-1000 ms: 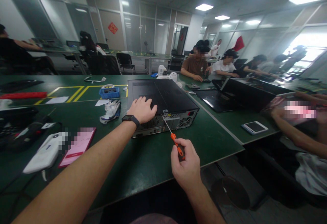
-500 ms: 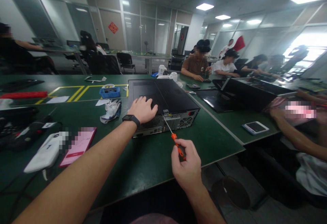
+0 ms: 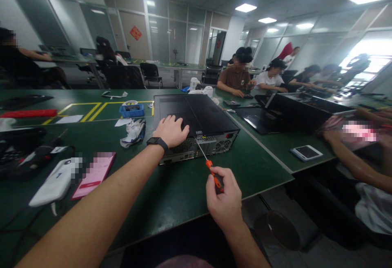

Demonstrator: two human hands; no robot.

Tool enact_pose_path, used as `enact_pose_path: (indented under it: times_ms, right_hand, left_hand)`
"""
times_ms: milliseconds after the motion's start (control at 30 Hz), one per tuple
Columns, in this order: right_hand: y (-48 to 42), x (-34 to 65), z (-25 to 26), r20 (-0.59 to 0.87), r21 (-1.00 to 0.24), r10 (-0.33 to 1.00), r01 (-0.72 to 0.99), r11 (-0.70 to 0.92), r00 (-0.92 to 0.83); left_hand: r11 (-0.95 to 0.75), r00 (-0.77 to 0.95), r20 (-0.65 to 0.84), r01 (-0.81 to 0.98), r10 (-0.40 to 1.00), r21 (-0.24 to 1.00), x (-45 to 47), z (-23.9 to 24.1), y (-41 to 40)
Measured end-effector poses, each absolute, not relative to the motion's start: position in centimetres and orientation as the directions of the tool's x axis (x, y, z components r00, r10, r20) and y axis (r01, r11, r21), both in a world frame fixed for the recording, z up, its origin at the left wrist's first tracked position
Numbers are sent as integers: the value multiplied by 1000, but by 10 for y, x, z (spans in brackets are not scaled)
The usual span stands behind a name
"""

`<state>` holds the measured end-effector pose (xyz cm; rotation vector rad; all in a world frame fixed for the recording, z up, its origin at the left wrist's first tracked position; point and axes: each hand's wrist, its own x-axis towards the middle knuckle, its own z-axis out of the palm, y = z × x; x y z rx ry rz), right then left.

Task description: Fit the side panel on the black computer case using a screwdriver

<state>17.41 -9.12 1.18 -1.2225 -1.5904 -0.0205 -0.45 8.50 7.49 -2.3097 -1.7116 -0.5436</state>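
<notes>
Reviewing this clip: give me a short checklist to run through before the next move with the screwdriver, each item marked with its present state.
1. Left hand braces the computer case: ok, palm flat on its top near the rear edge.
2. Right hand grips the screwdriver: ok, fist closed round the orange handle.
3. Tip seated in a screw: cannot tell; the shaft meets the rear panel's upper edge, but the contact is too small to see.
4. Case sits flat on the green table: ok.
5. Gloves worn: not ok, they lie on the table left of the case.
</notes>
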Motion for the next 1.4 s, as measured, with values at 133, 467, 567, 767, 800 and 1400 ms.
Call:
enact_pose_path:
  times_ms: [133, 467, 567, 767, 800, 1400]
  right_hand:
    - [-91, 174, 13, 728, -542, 677, 694, 473, 107]
    - [-90, 181, -2, 700, -646, 656, 640, 416, 280]
    - [-78, 191, -10, 595, -755, 700, 574, 318, 395]
    - [-34, 228, 7, 439, -812, 790, 566, 143, 429]
    - [-25, 235, 12, 427, -801, 786, 590, 100, 447]
    - [102, 299, 48, 375, -750, 694, 641, -162, 614]
  left_hand:
    - [-303, 259, 418, 952, 871, 40, -4, 74, 86]
    - [-297, 258, 412, 954, 874, 33, -4, 74, 85]
    - [-299, 259, 414, 954, 872, 33, -4, 74, 85]
    - [-301, 257, 410, 952, 875, 45, -5, 74, 86]
    - [-301, 256, 409, 952, 876, 49, -5, 74, 86]
    - [-109, 75, 217, 983, 973, 149, -8, 80, 85]
